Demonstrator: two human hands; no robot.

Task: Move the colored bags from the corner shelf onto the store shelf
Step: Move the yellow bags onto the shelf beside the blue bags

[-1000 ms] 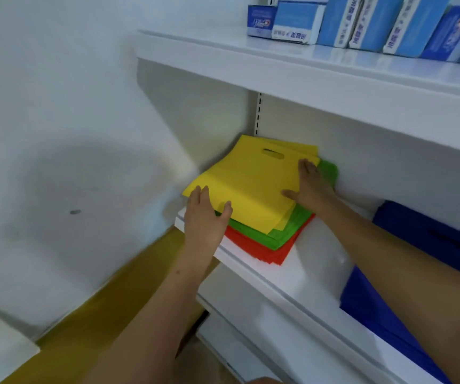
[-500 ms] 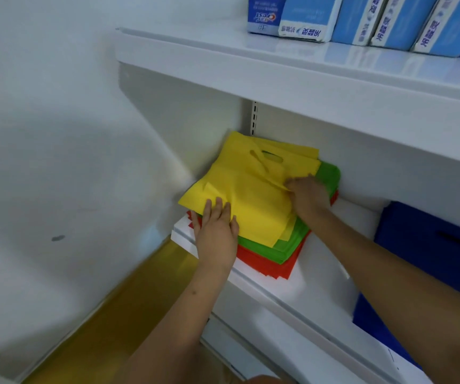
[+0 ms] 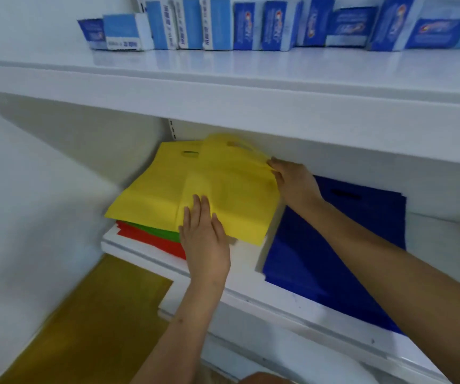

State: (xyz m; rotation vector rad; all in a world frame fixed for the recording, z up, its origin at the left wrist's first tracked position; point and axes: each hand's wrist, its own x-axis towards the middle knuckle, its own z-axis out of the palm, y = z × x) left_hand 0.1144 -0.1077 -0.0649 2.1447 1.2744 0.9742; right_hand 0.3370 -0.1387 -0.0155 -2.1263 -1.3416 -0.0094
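A bag stack (image 3: 151, 234) sits in the shelf (image 3: 251, 297) corner: red, green, yellow layers. The left hand (image 3: 205, 239) lies flat on one lifted yellow bag (image 3: 229, 195); the right hand (image 3: 292, 181) apparently pinches its edge. One blue pile (image 3: 320, 259) lies right.

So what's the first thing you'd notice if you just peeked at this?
The bright yellow bag jumps out: it is in the middle of the shelf, with the left hand flat on its near edge and the right hand pinching its far corner. Next come the dark blue bags to its right and the row of blue boxes on the shelf above.
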